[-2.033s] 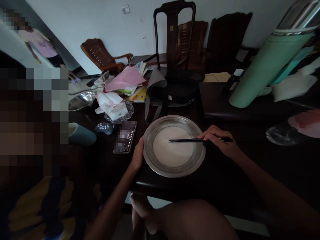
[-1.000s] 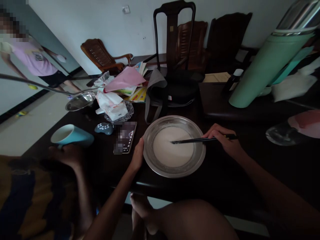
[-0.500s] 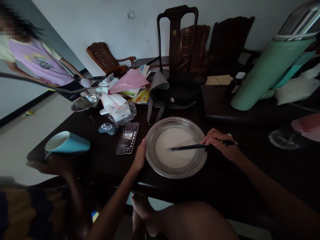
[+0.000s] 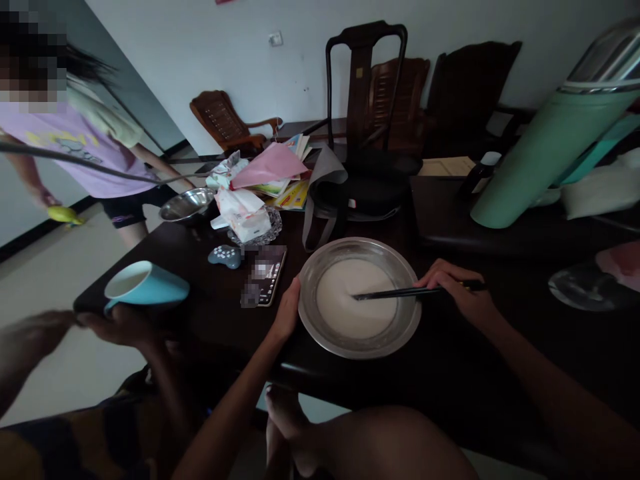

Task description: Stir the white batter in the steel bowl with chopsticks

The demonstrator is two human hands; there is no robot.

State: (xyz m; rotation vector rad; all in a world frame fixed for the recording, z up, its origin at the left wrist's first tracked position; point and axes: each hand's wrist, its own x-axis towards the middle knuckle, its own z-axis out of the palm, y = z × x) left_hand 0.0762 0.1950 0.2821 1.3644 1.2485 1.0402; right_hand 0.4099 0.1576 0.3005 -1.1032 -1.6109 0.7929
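A wide metal bowl [image 4: 409, 327] of pale, milky batter-like liquid [image 4: 345, 317] rests on the dark table. At its left rim, my left hand [image 4: 287, 310] grips the bowl, its thumb along the side and the other fingers mostly hidden. My right hand [image 4: 457, 287] is closed around a pair of dark chopsticks [image 4: 400, 293] over the right rim. The chopstick tips dip into the liquid near the middle, where the surface is slightly swirled. A phone [image 4: 273, 280] lies just left of my left hand.
Left on the table are a blue mug [image 4: 165, 287] beside another person's hand [image 4: 117, 327], a game controller [image 4: 225, 257], tissues [image 4: 245, 217] and a steel bowl [image 4: 185, 205]. Behind lies a dark bag [image 4: 375, 190]; a green thermos [image 4: 545, 160] stands right. Someone in a purple shirt [image 4: 90, 143] stands beyond.
The chopstick tips have shifted slightly within the liquid. The view has moved a little left. The standing person has moved, now showing a yellow object in one hand; the seated neighbour's other hand has appeared.
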